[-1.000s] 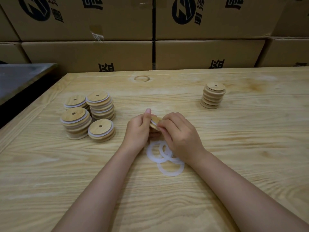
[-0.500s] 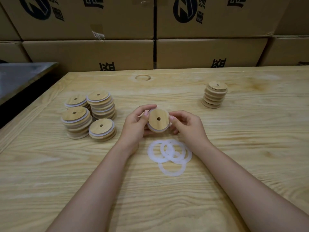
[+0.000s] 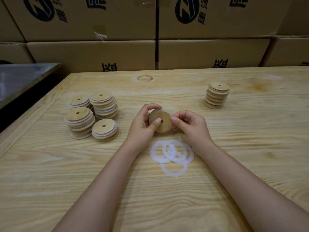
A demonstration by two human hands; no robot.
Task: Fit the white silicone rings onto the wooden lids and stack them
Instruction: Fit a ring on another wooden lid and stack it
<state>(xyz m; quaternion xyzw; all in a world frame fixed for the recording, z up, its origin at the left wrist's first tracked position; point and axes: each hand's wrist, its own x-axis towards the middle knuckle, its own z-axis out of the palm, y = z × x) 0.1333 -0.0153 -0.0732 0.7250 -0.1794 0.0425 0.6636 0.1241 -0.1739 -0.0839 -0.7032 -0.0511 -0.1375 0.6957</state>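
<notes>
Pinching wooden lid [image 3: 164,126]: left hand [image 3: 142,125], right hand [image 3: 192,127] grips; white rings [image 3: 173,152] nearby.

Only print we can spot is on the cardboard boxes [image 3: 90,54] behind the worktop [image 3: 50,164]. The upper ones have a dark round logo [image 3: 39,7] with big Chinese characters [image 3: 94,4] beside it, cropped by the frame. The lower ones show half-hidden characters [image 3: 109,66]. We can't actually read any of it.

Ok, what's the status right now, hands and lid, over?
Left hand and right hand both grip one wooden lid. Loose white rings lie on the table, just nearer. Nothing blocks the ringed stacks at left.
</notes>
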